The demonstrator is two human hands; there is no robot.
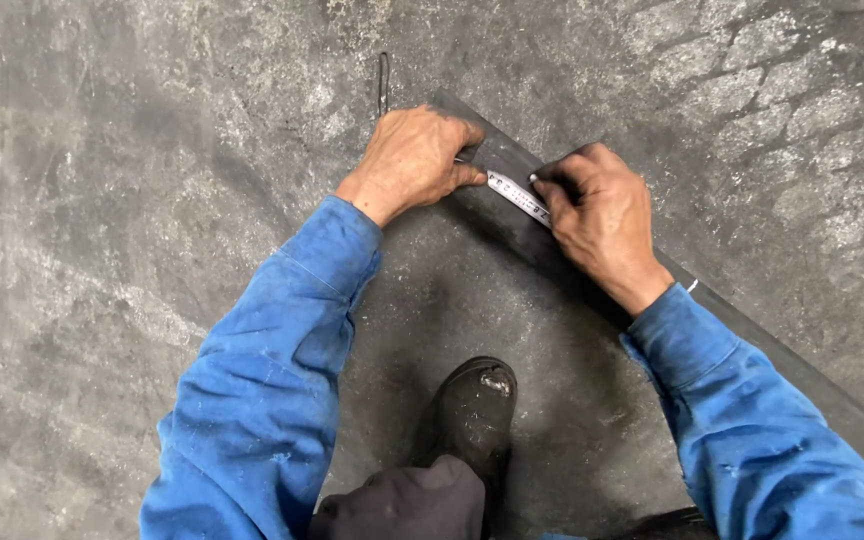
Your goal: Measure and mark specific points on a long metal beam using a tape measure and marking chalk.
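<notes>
Left hand [414,160] and right hand [600,215] both pinched shut on a thin steel ruler [518,196] — flat across a dark, smooth metal strip [752,335] on rough grey floor [102,200]

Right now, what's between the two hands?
In the head view, a short stretch of measuring tape spans from left hand to right hand, lying on a dark flat metal strip.

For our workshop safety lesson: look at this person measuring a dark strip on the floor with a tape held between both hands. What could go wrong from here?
1. The left hand and right hand pin the tape only at its ends; if either slips, the reading may be off.
2. The strip has a thin edge beside the right hand's fingers; sliding along it might cut bare skin.
3. The shoe stands close to the strip, so a shift of weight could nudge it.
</notes>
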